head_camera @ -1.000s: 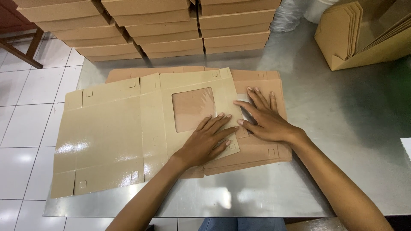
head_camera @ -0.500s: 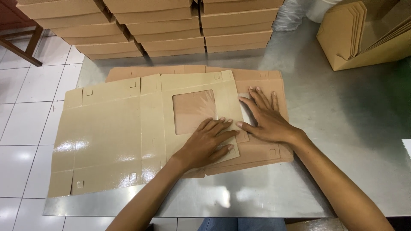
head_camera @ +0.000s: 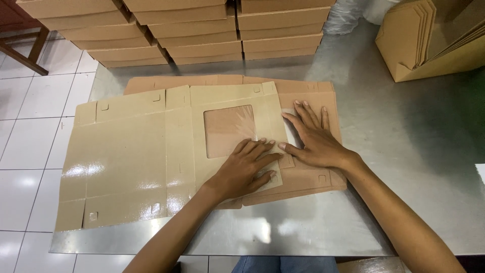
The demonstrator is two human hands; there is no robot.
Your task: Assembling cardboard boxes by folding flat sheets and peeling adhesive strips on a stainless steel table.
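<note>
While flat, both hands (head_camera: 283,156) press the box blank (head_camera: 151,151) — fingers spread.

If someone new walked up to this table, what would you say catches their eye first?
Most striking is the glossy flat box blank with a square window, spread over the left of the steel table. Both hands press flat near the window: the left hand on the blank's panel below it, the right hand just to its right. Stacks of flat brown cartons line the far edge.
</note>
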